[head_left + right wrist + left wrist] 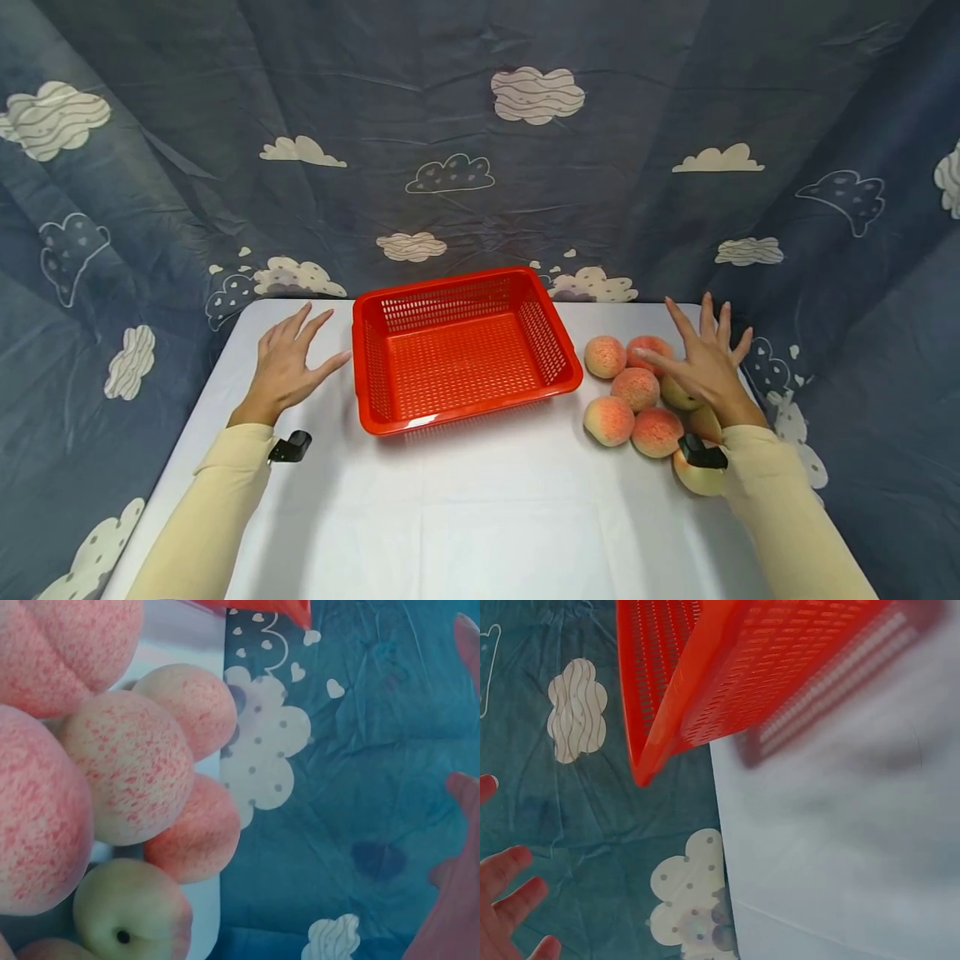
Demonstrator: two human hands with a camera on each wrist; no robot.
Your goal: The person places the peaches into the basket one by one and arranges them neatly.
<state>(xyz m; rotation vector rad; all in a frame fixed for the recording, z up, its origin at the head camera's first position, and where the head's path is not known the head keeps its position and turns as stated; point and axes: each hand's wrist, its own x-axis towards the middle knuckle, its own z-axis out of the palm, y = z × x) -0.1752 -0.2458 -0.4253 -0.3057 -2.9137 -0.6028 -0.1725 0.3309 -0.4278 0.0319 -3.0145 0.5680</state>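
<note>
A red plastic basket with slotted walls stands on the white table, and nothing lies inside it. My left hand hovers left of the basket with fingers spread, apart from it; in the left wrist view the basket's corner shows above the fingertips. My right hand is held over the far side of a group of several peaches, fingers spread, holding nothing. Pink-speckled peaches fill the left of the right wrist view, with a paler, greenish peach below. My right forearm and hand partly hide some peaches.
The white table reaches back to a dark blue curtain printed with clouds, which also hangs along both sides. A small black wrist camera sits at the left sleeve, another black camera at the right sleeve.
</note>
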